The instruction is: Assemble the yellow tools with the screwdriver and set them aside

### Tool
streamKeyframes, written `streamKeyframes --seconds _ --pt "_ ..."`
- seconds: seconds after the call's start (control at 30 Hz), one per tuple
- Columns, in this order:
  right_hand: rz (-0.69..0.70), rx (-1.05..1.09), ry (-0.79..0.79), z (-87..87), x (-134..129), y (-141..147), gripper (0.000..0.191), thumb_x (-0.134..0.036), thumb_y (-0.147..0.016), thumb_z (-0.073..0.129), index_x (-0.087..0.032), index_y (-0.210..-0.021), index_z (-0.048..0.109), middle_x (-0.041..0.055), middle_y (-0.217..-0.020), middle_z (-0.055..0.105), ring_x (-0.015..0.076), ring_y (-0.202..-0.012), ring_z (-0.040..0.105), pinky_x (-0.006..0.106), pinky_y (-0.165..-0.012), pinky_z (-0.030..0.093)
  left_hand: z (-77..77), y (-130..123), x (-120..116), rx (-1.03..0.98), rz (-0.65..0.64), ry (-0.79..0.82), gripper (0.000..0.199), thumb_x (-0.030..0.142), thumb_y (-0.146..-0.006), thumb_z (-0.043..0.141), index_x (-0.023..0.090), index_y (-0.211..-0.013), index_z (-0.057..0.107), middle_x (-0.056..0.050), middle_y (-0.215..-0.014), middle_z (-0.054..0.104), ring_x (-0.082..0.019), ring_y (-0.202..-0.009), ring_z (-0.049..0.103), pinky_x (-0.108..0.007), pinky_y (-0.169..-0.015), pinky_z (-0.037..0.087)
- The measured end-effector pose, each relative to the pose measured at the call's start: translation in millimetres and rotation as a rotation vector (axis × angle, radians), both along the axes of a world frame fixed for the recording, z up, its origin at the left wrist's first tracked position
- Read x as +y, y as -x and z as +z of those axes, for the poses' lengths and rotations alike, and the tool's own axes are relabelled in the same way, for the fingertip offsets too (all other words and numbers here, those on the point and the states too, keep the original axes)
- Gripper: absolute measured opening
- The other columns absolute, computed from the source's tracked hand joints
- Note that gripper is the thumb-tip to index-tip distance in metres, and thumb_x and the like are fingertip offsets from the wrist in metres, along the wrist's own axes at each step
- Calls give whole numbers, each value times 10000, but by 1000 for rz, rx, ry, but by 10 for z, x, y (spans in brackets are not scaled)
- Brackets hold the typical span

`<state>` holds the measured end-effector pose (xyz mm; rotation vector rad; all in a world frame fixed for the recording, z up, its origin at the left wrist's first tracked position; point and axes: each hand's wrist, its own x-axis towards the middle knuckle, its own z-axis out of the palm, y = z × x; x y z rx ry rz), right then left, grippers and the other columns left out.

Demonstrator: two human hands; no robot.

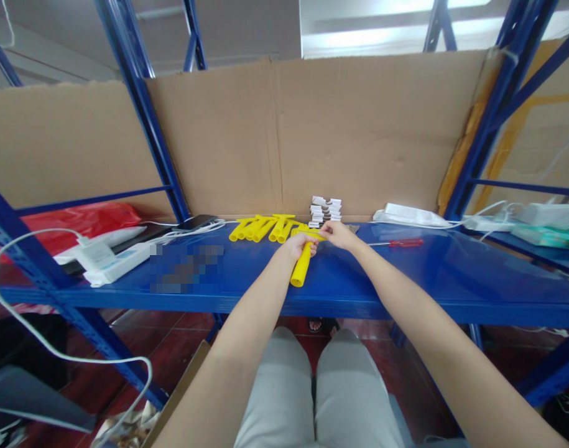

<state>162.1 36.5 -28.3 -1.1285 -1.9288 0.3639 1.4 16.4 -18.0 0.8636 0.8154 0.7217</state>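
My left hand [303,244] is closed around a yellow T-shaped plastic handle [301,269], just below its crossbar. The handle's round hollow end points toward me and down, over the blue shelf. At the right end of the crossbar, my right hand [336,234] has its fingertips pinched together; what they grip, if anything, is too small to make out. Several more yellow handles [259,229] lie in a row to the left of my hands. Behind my hands stands a stack of small white pieces [325,211] with dark curved parts.
A red screwdriver [405,242] lies to the right on the blue shelf [247,280]. A white power strip [410,215] is behind it. On the left are a phone [198,223], cables and a charger [96,254] in another strip. Cardboard [312,137] walls the back; blue posts [144,106] flank it.
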Motion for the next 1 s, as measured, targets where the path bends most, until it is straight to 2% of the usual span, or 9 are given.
streamKeyframes --seconds 0.3,0.5,0.77,1.0 --pt "-50 -7 19 -11 17 12 149 -168 -733 610 -195 -608 533 6 -659 627 149 -664 553 295 -719 473 66 -9 -113 42 29 -20 212 -35 -828 402 122 -837 544 30 -515 456 -55 -347 375 -147 -351 330" --pt "-12 21 40 -34 64 0 159 -213 -726 653 -191 -606 552 5 -641 625 145 -655 555 283 -696 479 27 -11 -41 17 25 -1 181 -7 -784 535 137 -893 556 59 -529 441 -52 -344 369 -150 -344 315" --pt "8 84 138 -55 101 -30 184 -248 -688 687 -188 -575 554 -9 -582 593 135 -614 528 271 -645 459 11 -9 -21 -11 4 -4 155 23 -777 584 148 -854 537 63 -532 440 -51 -347 377 -147 -341 317" --pt "-14 143 187 -28 25 -20 261 -352 -656 718 -178 -553 553 -14 -568 576 129 -608 511 275 -638 450 75 -21 -101 90 -15 -32 182 -3 -850 431 149 -788 508 48 -486 438 -62 -336 379 -147 -343 333"
